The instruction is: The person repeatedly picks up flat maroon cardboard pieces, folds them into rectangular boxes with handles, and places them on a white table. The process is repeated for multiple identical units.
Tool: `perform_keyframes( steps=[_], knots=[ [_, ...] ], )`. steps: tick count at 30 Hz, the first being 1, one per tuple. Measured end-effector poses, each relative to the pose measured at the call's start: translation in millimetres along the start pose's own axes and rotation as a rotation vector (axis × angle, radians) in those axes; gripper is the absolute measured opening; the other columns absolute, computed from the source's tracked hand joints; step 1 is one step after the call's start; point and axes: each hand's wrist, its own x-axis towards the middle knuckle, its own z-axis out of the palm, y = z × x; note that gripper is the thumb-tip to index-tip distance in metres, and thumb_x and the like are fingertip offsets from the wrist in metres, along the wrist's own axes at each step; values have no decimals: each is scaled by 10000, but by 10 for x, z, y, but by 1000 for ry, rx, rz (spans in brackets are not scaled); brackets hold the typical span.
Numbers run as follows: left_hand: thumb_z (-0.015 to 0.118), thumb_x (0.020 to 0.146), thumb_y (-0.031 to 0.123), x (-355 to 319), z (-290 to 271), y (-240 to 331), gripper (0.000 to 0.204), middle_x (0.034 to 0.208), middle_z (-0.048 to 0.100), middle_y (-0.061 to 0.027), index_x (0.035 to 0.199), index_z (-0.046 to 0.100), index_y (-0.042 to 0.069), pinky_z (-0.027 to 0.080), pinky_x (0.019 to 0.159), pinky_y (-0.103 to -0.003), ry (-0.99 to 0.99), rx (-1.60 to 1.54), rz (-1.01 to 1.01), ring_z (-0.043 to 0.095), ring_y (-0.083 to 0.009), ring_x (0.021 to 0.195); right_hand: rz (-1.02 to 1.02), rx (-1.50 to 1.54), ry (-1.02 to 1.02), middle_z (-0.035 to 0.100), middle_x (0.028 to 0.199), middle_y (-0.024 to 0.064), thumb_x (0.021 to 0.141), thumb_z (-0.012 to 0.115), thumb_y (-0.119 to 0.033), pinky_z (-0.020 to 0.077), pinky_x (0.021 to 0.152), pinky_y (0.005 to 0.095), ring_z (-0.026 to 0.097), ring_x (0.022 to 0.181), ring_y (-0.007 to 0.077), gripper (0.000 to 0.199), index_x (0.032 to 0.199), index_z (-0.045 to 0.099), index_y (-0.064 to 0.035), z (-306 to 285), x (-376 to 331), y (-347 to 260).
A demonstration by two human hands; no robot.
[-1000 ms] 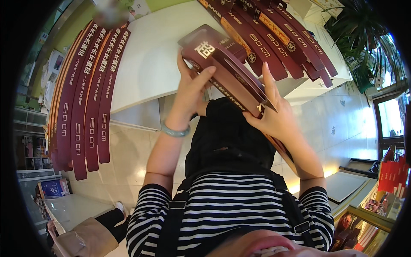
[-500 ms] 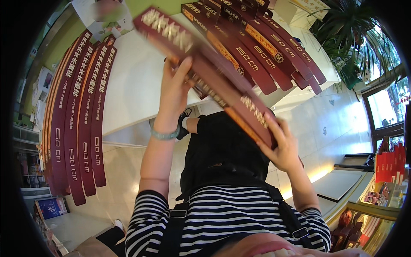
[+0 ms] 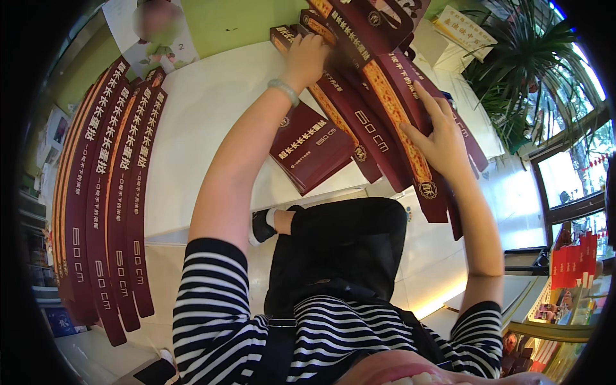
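Note:
My right hand (image 3: 441,136) lies on a long maroon cardboard box (image 3: 420,160) with an orange pictured side, on the right-hand pile. Its thumb and fingers are spread apart across the box. Farther up and to the left, my left hand (image 3: 307,59) reaches to the far part of the same pile. Its fingers are bent and close together at the upper end of another long maroon box (image 3: 333,106); the fingertips are partly hidden. Just below that hand, a short stack of flat maroon packages (image 3: 311,146) rests on the white table.
A second row of long maroon boxes (image 3: 109,192) stands at the left of the white table (image 3: 205,122). A picture card (image 3: 151,32) leans at the back. Far right are a leafy plant (image 3: 507,83) and a display case (image 3: 552,330). My knee is below the table edge.
The long box I held in both hands in the air is now down on the right-hand pile. My left hand has let go of it and moved up and right. The stack of flat packages is uncovered.

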Motion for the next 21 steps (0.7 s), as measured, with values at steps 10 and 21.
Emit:
perform_keyframes(
  steps=[10, 21],
  knots=[
    [596, 917, 120, -1002, -477, -263, 588, 1578, 337, -256, 1486, 459, 62, 314, 1193, -456, 16, -458, 0, 334, -417, 1454, -271, -615, 159, 473, 1458, 161, 900, 694, -427, 405, 1080, 549, 447, 1351, 365, 660, 1451, 492, -125, 939, 821, -6],
    [574, 1030, 270, -3156, -1629, 609, 546, 1574, 381, -189, 1503, 432, 36, 283, 1208, -435, 44, -1093, -670, 351, -313, 1469, -607, 127, -64, 669, 1256, 187, 922, 641, -186, 499, 1019, 437, 622, 1191, 350, 337, 1212, 668, -17, 1499, -573, -931]
  ],
)
